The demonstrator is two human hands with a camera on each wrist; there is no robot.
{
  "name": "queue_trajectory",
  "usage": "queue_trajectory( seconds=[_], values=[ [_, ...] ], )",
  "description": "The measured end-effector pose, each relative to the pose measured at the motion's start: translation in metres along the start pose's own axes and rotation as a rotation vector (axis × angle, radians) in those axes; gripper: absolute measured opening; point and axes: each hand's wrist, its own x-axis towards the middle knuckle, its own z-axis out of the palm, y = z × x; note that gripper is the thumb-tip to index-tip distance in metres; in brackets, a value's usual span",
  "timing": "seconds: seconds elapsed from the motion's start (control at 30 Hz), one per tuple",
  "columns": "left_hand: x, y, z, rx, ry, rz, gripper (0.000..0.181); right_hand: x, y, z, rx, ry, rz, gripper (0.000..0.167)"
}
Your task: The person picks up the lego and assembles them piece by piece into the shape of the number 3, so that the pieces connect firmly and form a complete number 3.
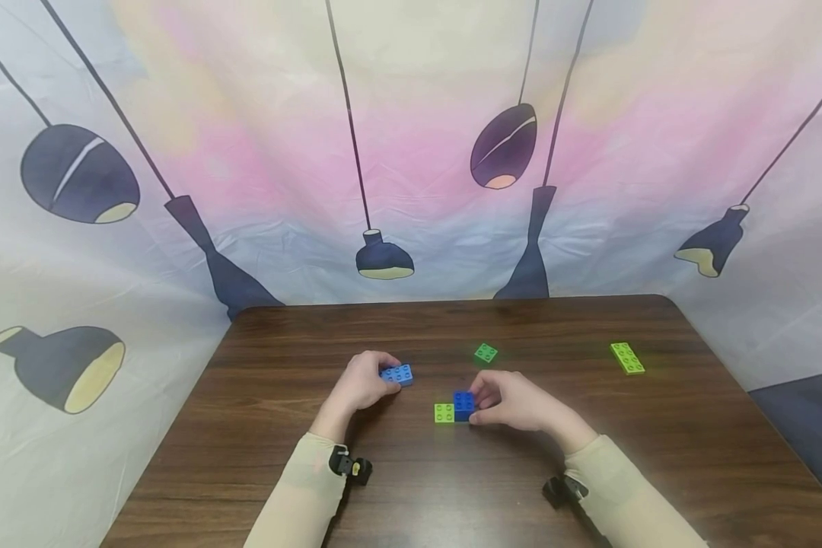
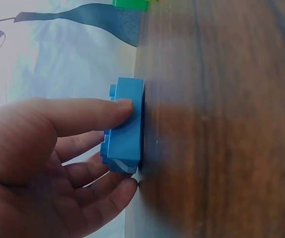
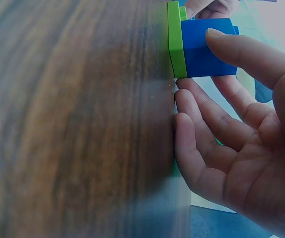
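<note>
My left hand [image 1: 364, 382] pinches a light blue brick [image 1: 399, 374] between thumb and fingers, low over or on the table; in the left wrist view the thumb lies on the side of the light blue brick [image 2: 125, 124]. To the right, my right hand [image 1: 517, 401] holds a dark blue brick [image 1: 463, 406] by its right side. That dark blue brick [image 3: 202, 49] sits on one end of a thin lime plate [image 3: 176, 44], whose other end shows bare studs at its left in the head view. The right thumb presses the brick's side.
A small green brick [image 1: 485, 353] lies behind the right hand. Farther right on the brown table [image 1: 685, 441] is a lime plate [image 1: 627, 358]. A cloth [image 1: 438, 152] printed with lamps hangs behind the table.
</note>
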Motion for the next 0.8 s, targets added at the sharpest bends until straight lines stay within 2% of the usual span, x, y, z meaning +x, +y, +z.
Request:
queue_trajectory(
  seconds=[0.53, 0.8],
  values=[
    [-0.003, 0.007, 0.0, -0.032, -0.032, 0.049, 0.029, 0.001, 0.0, 0.0, 0.002, -0.003, 0.002, 0.032],
    [-0.008, 0.019, 0.0, -0.05, -0.066, 0.089, 0.028, 0.001, 0.0, 0.001, 0.002, 0.001, 0.007, 0.033]
  ],
)
